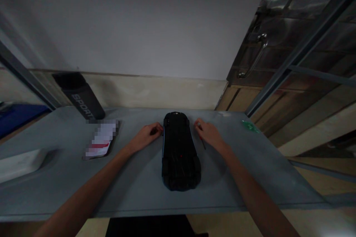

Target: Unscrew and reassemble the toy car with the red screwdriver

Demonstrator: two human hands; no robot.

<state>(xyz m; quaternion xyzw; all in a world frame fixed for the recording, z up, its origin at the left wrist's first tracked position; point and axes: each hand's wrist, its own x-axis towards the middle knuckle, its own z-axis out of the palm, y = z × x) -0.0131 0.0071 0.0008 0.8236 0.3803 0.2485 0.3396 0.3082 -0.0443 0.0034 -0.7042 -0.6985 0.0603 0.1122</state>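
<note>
A black toy car (pixel 180 152) lies upside down in the middle of the grey table (pixel 139 185), its length running away from me. My left hand (pixel 147 136) rests on the table against the car's left side near its far end, fingers curled. My right hand (pixel 209 133) rests at the car's right side near the far end and holds a thin dark tool (pixel 202 142) with a reddish part, like a small screwdriver, its tip pointing toward me.
A black bottle with white lettering (pixel 82 98) leans at the back left. A white and red card (pixel 101 141) lies left of my left hand. A white block (pixel 20 162) sits at the left edge. A small green scrap (pixel 250 126) lies at the right. A metal door with a handle (pixel 254 57) stands on the right.
</note>
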